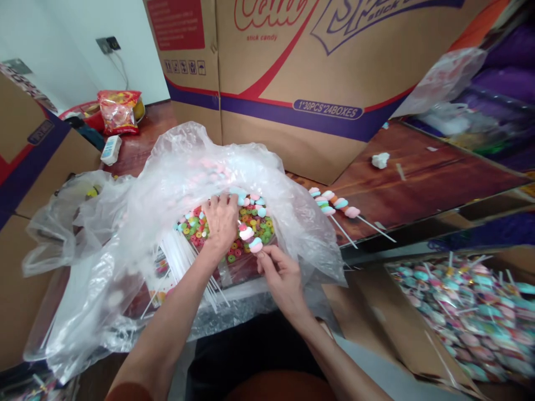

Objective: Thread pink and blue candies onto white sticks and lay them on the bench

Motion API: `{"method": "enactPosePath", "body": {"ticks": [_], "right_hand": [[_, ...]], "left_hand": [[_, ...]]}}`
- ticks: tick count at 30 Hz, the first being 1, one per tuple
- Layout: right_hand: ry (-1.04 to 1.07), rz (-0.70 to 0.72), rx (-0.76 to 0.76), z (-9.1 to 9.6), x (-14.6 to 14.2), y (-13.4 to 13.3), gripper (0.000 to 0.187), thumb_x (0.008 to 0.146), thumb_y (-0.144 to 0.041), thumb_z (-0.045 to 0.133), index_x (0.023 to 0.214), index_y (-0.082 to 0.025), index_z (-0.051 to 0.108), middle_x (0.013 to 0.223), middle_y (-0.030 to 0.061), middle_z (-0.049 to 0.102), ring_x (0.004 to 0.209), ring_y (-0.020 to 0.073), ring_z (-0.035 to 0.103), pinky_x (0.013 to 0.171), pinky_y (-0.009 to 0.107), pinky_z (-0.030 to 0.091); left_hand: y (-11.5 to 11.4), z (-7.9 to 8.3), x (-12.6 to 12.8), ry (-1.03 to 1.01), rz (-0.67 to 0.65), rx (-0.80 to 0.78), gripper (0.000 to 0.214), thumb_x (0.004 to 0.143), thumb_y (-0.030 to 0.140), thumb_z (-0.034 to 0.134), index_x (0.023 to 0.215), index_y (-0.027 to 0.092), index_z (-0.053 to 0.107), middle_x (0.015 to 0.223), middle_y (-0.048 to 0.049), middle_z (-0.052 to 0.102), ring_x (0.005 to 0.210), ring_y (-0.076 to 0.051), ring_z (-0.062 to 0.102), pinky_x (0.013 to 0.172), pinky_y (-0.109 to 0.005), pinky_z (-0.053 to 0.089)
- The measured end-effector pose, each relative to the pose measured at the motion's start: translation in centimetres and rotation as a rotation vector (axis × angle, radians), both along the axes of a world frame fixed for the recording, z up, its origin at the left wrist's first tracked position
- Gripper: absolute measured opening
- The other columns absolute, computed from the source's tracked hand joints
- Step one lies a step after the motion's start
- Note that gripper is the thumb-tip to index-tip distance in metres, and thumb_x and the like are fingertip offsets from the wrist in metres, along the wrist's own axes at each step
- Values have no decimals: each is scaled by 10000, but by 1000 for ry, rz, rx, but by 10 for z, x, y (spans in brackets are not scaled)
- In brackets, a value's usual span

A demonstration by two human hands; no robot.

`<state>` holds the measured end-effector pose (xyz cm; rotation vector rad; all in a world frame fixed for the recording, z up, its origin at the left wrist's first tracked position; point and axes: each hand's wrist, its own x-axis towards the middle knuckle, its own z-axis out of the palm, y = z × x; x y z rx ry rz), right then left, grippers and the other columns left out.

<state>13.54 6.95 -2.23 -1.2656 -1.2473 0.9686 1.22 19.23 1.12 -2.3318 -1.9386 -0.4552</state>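
And here's the right hand (pixel 281 274), thumb and finger pinching a candy skewer (pixel 256 245), its lower end lost inside the grip, its sweets right by the ring candies (pixel 263 225). The left hand (pixel 221 220) bends down into the pile — fingertips buried from view, so I cannot tell whether they grasp anything. Cloudy plastic (pixel 259 161) blurs pink shapes behind; the carton's (pixel 271 120) top lettering is cut off.

We hold a tilted skewer of pink, white and blue sweets (pixel 246 233). Loose, multicoloured candies (pixel 264 226) lie heaped near the front edge of our table (pixel 443 164).
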Motion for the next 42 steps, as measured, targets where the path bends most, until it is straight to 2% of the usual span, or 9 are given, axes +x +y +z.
{"method": "enactPosePath", "body": {"ticks": [2,4,8,11,16,23,27,35,42], "right_hand": [[2,-4,3,0,0,0,263,965,-302,508,741,-190,587,607,-38,485,570,111,467,550,229,369],[2,-5,6,0,0,-1,266,968,-303,505,742,-189,584,611,-36,488,570,110,469,550,229,371],[1,-2,10,-1,0,-1,272,971,-312,504,738,-191,577,615,-35,489,573,113,470,551,233,371],[-3,-3,8,-3,0,-1,273,975,-316,505,742,-192,576,618,-35,486,575,114,467,551,234,369],[-35,4,9,-6,-1,-2,271,976,-317,504,745,-194,575,619,-37,480,575,115,461,555,232,371],[-68,11,16,-6,-2,-1,278,979,-332,500,750,-193,574,618,-39,475,573,116,457,564,235,372],[-88,25,5,-7,-1,-2,271,983,-334,493,765,-195,575,626,-38,480,572,117,463,565,236,374],[-89,39,-4,-7,-1,-2,264,983,-339,492,777,-200,582,627,-35,485,571,119,463,557,238,376],[-95,41,-8,-9,-1,-3,251,985,-342,492,808,-200,599,638,-31,489,577,122,474,555,237,385]], "left_hand": [[2,1,-5,-113,-35,-8,244,925,172,500,1074,207,689,1085,-129,711,1026,-304,596,891,-439,408],[2,1,-15,-359,-41,-49,232,904,174,513,1031,201,705,946,-95,730,915,-255,632,839,-370,433],[-9,1,-40,-834,-23,-272,212,848,242,552,935,173,733,668,-18,674,619,-170,589,597,-258,401],[-24,1,-54,-783,-25,-325,194,767,200,592,875,178,752,556,20,609,531,-143,510,537,-239,336],[-42,-2,-62,-676,-28,-270,294,752,138,583,966,199,775,525,37,574,494,-124,450,574,-242,340],[-53,-7,-67,-1212,-69,-496,378,686,156,712,1055,223,762,652,8,660,597,-144,549,587,-244,445],[-55,-6,-70,-1276,-40,-636,401,700,253,768,1097,210,742,690,-6,682,610,-144,589,571,-252,490],[-55,-12,-61,-1392,83,-449,276,675,316,806,893,169,724,736,-17,699,614,-141,623,559,-238,464],[-54,-18,-54,-1310,28,-420,196,728,261,768,911,192,762,913,-49,708,657,-141,625,662,-273,497]]}}
